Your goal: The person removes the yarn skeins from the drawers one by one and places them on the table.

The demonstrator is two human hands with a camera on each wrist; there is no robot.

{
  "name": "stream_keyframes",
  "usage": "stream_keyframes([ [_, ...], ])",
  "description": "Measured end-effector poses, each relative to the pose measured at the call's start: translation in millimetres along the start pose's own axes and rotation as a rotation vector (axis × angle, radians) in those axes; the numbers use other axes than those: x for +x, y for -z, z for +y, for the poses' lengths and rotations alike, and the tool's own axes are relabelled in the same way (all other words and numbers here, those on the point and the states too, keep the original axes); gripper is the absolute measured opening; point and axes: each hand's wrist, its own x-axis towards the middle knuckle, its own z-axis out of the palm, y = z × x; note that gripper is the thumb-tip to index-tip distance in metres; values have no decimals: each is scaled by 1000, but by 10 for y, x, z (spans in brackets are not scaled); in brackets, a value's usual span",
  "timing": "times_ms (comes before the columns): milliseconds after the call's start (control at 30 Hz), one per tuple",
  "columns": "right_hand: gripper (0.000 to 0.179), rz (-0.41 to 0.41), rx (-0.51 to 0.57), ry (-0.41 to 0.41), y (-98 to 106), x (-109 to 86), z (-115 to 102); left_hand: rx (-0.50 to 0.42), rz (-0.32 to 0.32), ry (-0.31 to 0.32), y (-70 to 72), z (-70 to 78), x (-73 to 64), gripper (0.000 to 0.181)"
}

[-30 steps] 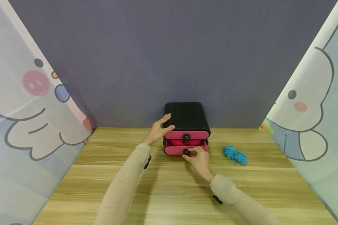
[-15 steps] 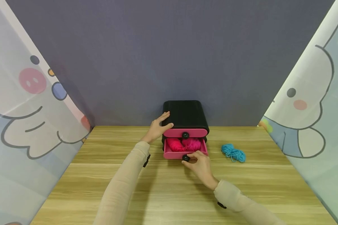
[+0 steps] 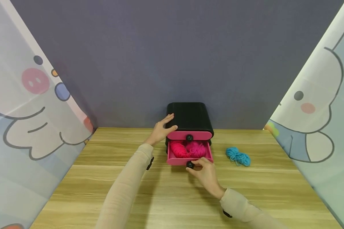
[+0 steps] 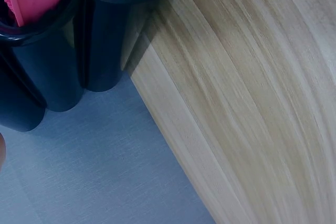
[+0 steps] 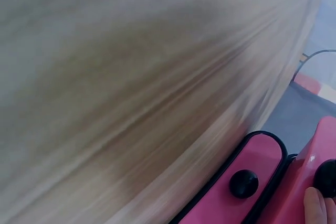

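Note:
A small black cabinet [image 3: 189, 116] with pink drawers stands against the grey backdrop. My left hand [image 3: 159, 131] rests at its left side, thumb by the top's front edge. My right hand [image 3: 205, 173] pinches the round black knob [image 3: 190, 164] of the pulled-out drawer [image 3: 177, 161]. Inside lie red yarn [image 3: 180, 150] and magenta yarn [image 3: 197, 149]. Above it, the top drawer [image 3: 177, 135] is pushed in. The wrist views show another pushed-in drawer [image 5: 262, 156] below, hidden in the head view. Fingertips [image 5: 315, 208] show at the knob in the right wrist view.
A blue yarn skein [image 3: 238, 156] lies on the wooden table [image 3: 172, 203], right of the cabinet. Cartoon-printed sheets hang at the left [image 3: 23, 105] and right [image 3: 312, 121], and a grey backdrop [image 3: 177, 57] stands behind.
My right hand has drawn the drawer farther out toward me, and more of the red and magenta yarn shows. My left hand has stayed on the cabinet.

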Motion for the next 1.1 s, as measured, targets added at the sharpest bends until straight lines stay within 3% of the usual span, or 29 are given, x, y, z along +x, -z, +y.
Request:
stream_keyframes([
  [67,27,2,4,6,-2,-22,0,7,14,-2,-15,-99,39,66],
  [167,26,11,-3,54,5,-57,-13,14,26,-6,-11,-129,52,65],
  [400,27,38,-18,161,2,-137,-3,10,21,-8,0,-129,46,67],
  [633,28,47,-37,184,-10,-198,59,24,28,-8,-14,-114,53,67],
  [767,29,52,-44,191,-18,-209,83,28,21,-13,0,-53,36,67],
  [967,31,54,-38,221,-14,-210,107,-17,-14,-2,37,186,-63,66],
  [1100,30,30,-29,223,8,-206,112,-13,-9,4,35,133,-49,66],
])
